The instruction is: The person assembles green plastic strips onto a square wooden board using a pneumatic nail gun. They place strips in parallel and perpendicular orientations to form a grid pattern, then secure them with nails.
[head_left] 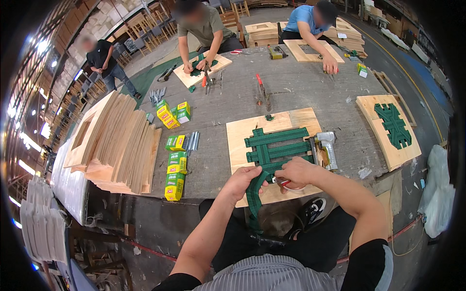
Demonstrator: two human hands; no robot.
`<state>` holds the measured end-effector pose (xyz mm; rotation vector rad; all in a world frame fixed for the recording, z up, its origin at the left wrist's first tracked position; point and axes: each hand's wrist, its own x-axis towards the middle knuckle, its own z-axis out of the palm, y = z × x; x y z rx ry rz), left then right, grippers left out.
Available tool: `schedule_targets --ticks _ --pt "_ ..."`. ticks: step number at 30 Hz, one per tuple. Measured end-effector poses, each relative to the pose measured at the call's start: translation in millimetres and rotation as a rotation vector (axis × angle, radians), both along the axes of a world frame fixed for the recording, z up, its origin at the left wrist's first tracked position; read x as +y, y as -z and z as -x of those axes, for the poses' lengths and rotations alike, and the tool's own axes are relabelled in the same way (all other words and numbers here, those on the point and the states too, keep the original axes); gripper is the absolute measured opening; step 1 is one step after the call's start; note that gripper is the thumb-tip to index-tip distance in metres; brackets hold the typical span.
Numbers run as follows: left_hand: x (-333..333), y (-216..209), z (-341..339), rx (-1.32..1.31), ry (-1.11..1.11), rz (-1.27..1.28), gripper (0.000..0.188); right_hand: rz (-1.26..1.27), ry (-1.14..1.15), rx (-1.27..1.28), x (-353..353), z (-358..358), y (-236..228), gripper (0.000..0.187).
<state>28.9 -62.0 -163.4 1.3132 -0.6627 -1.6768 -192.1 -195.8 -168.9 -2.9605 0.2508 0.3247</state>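
Observation:
A pale wooden panel [238,127] lies in front of me, with several green webbing strips [286,136] crossing over its middle. My left hand [246,180] pinches a loose length of green webbing [253,198] that hangs past the table's near edge. Close beside it, my right hand [297,173] is closed around red-handled scissors [286,184], whose blades are mostly hidden near the webbing. Just beyond my right hand, a silver staple gun [326,150] rests on the panel's right side.
Green-and-yellow boxes [175,174] and silver staple strips [193,141] sit to the left, before stacked wooden panels [114,145]. A webbed panel [383,131] lies at right. Red-handled pliers [262,89] lie ahead. Two people work across the table [233,72]; another person [104,63] stands far left.

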Motion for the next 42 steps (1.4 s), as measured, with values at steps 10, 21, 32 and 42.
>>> schedule_targets --ticks 10,21,32,42 --pt "117.1 41.3 22.3 -0.11 -0.094 -0.15 0.029 -0.135 1.211 -0.803 8.1 96.4 18.5 0.042" --pt "97.9 94.5 40.6 0.349 -0.522 -0.347 0.044 0.168 1.309 -0.722 -51.1 178.3 66.5 0.035" --pt "95.4 97.6 1.5 0.165 -0.529 -0.309 0.035 0.02 1.366 -0.668 -64.3 148.4 69.6 0.052" --pt "130.1 47.6 28.4 0.047 -0.406 -0.041 0.033 0.268 1.343 -0.481 -72.4 162.8 57.0 0.049"
